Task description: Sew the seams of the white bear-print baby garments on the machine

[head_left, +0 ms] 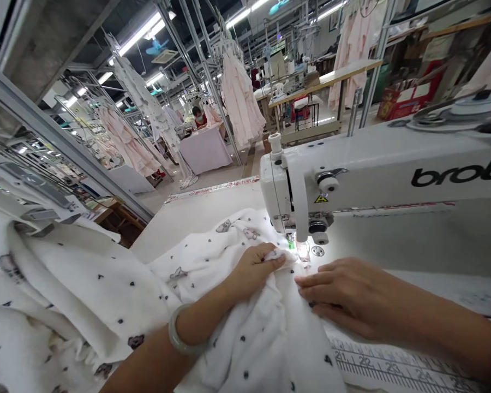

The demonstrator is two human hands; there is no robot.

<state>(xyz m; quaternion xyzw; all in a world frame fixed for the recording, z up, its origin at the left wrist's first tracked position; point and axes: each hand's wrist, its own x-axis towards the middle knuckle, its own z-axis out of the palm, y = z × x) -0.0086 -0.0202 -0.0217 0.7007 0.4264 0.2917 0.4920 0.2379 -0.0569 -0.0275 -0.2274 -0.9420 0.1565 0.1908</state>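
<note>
White printed fabric (pixel 245 333) with small dark marks and animal figures lies bunched across the sewing machine's bed. My left hand (pixel 253 270), with a pale bangle on its wrist, pinches a fold of it just left of the needle area. My right hand (pixel 343 295) rests with fingers stretched out on the fabric's right edge, below the needle area. The white sewing machine (pixel 360 169) stands over the cloth, its lamp lighting the presser foot (pixel 300 248). Glare and the machine head partly hide the needle.
More printed fabric (pixel 65 273) hangs over a support at the left. A printed ruler (pixel 376 363) runs along the table's front right. Behind stand hanging pink garments (pixel 241 98), metal posts, a wooden-edged table (pixel 327 79) and a seated person (pixel 199 117) farther back.
</note>
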